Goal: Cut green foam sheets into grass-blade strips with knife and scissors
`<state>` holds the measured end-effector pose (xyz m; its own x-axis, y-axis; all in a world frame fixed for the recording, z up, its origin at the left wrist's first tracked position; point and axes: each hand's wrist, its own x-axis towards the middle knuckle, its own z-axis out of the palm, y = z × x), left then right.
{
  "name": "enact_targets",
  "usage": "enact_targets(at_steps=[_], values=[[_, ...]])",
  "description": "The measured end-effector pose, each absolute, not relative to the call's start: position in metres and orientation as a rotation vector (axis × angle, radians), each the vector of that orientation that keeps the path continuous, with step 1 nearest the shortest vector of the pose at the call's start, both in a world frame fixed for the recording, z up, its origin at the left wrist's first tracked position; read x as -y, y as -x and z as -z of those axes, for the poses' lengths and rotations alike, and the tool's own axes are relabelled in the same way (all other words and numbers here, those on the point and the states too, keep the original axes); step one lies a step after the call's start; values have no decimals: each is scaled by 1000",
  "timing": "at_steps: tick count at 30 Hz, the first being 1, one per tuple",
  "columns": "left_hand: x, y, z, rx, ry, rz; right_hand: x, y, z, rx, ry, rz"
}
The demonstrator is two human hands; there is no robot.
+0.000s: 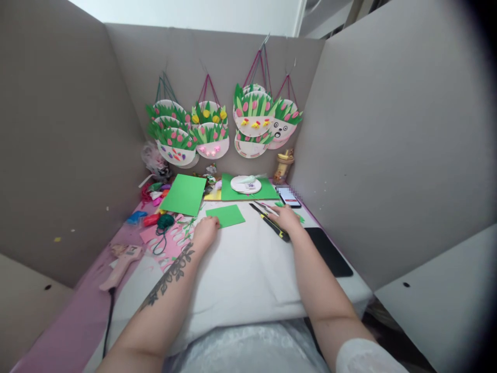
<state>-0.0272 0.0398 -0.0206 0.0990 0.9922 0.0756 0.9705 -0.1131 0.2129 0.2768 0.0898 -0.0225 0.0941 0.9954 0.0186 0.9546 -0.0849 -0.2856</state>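
At the middle of the white table top, my left hand (206,231) is closed at the lower left corner of a small green paper sheet (229,216), which lies nearly flat. To the right, my right hand (288,218) is low over the table with its fingers bent around scissors (261,206). Their blades point away to the left; the handles are mostly hidden by the hand. Just beside and partly under that hand lies a black and yellow utility knife (267,221). Small green paper cuttings (301,218) show past its right side.
A large green sheet (184,195), green yarn (165,221), pink cut paper (176,239) and a glue gun (123,265) lie left. Behind are a white plate (246,184) and phone (289,197); a black pad (328,251) is right. Decorated paper-plate baskets (254,114) hang on the grey partition.
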Motion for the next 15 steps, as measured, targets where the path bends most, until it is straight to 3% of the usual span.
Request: enact_targets(at_steps=[7,15], values=[[-35,24,19,-1948,-2245,-343,-91,-275,23,1986,2072,-80],[-38,24,22,-1920,-2254,-345,-86,-248,22,2162,2002,-219]])
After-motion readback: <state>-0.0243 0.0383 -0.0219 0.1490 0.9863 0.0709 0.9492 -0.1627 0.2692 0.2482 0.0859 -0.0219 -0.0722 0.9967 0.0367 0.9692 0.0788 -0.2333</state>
